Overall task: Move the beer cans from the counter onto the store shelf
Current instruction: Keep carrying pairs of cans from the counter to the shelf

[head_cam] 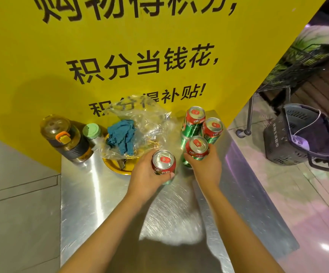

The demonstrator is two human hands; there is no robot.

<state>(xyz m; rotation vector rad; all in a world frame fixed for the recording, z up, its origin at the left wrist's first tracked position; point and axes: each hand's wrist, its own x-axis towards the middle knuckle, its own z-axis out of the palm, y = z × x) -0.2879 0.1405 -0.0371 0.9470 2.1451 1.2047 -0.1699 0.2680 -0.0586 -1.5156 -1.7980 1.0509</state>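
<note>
Each hand grips one beer can: left hand (147,172), right hand (205,164). Two more cans (196,118) stand behind them on the steel surface (92,194). No shelf shows, so all four probably remain unshelved.

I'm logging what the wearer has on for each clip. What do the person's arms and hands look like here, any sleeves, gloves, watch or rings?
Both forearms are bare right down to the frame's lower edge: no sleeves show. The left hand and the right hand wear no gloves, and neither wrist carries a watch or bracelet. No ring shows on the visible fingers. The left thumbnail looks pale, possibly painted; it is too small to be sure.
</note>
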